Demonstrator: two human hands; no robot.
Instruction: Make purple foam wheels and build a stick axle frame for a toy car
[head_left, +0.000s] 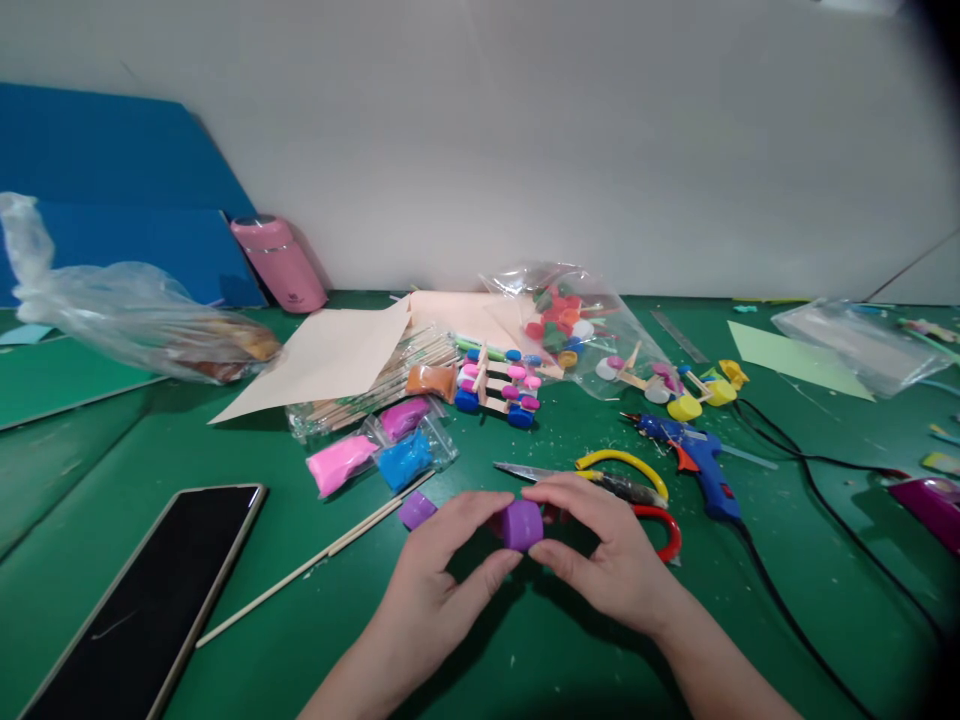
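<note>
A purple bottle cap (523, 526) is held just above the green table, between the fingertips of both hands. My left hand (454, 565) pinches it from the left, thumb below and fingers above. From the other side my right hand (596, 545) grips it with thumb and fingers. Behind my left fingers lies a second purple cap (417, 511), partly covered. Scissors (656, 490) with red and yellow handles and a knife-like blade (536, 470) lie beyond my right hand. Thin wooden sticks (300, 570) rest to the left.
A phone (142, 610) lies at left. Bags of coloured clay (341, 462), small stick-and-cap cars (499, 388) and a bag of caps (562, 320) stand further back. At right is a blue glue gun (701, 465) with a black cord (787, 610). A pink bottle (277, 265) leans by the wall.
</note>
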